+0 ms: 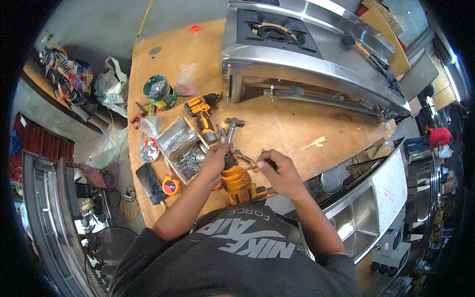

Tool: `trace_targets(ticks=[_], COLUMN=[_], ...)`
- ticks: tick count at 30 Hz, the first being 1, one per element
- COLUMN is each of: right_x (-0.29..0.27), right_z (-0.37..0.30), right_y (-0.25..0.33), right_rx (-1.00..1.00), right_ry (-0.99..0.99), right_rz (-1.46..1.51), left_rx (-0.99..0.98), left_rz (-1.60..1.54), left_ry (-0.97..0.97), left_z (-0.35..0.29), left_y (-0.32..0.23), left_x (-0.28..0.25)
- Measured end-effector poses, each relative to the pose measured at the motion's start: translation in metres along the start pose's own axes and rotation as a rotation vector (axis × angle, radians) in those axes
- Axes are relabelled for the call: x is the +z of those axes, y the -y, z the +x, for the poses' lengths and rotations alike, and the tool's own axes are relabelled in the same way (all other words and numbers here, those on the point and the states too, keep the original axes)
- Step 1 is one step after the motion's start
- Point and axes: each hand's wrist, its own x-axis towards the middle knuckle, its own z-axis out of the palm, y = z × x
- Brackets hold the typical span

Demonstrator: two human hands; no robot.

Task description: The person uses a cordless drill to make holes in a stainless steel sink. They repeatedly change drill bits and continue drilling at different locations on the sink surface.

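My left hand (216, 161) is closed round the dark front end of a large orange-and-black power tool (237, 183), which stands against my shirt at the table's near edge. My right hand (279, 173) is just right of it, fingers pinched together; what they hold, if anything, is too small to make out. Between the hands lies a hand tool with a yellow-and-black handle (245, 159). Beyond my left hand are a hammer (234, 123) and an orange cordless drill (201, 111). Left of that hand sits an open box of screws and bolts (187, 148).
A steel gas stove (297, 54) covers the table's far right. On the wooden table (292, 123), to the left, are a tub (159, 91), a phone (150, 183) and an orange tape measure (171, 186). A steel sink (354, 218) stands at right. A person in red (438, 137) is farther off.
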Motion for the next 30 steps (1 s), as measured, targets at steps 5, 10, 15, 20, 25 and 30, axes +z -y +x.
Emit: trace_targets(ticks=[5, 10, 15, 20, 25, 30], right_x=[0.023, 0.042, 0.044, 0.035, 0.032, 0.034], right_z=[0.017, 0.04, 0.057, 0.07, 0.079, 0.088], right_y=[0.009, -0.013, -0.007, 0.0, 0.013, 0.015], right_rx=[0.097, -0.355, -0.545, -0.777, -0.825, -0.811], right_ry=[0.038, 0.151, 0.285, 0.462, 0.552, 0.589], right_rz=[-0.171, -0.385, -0.735, -0.886, -0.944, -0.956], left_rx=[-0.027, -0.033, -0.035, -0.039, -0.029, -0.069], left_rz=[-0.038, -0.116, -0.067, -0.048, -0.035, -0.062], left_ry=[0.084, 0.063, 0.108, 0.103, 0.052, 0.041], left_z=[0.015, 0.021, 0.02, 0.025, 0.027, 0.03], left_y=[0.01, 0.013, 0.013, 0.019, 0.017, 0.014], left_x=[-0.015, -0.022, -0.022, -0.025, -0.019, -0.019])
